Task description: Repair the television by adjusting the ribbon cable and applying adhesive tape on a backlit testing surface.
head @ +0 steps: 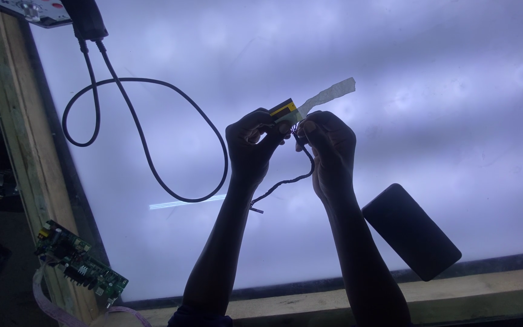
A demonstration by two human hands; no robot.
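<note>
Head view: my left hand [250, 144] pinches the small yellow-and-black connector block [284, 110] while my right hand [329, 145], just beside it, grips its thin dark wire bundle [286, 181] trailing down-left between my wrists

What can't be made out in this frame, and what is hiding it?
Head view only:
- Left hand and right hand: dark silhouettes against the lit panel; finger grip on the small yellow-black part is unclear.
- Thin wire: its upper end is hidden between the hands.
- Black adapter: cut off by the top edge.
- Dark flat slab: backlit, no surface detail.
- Green circuit board: components too small.
</note>
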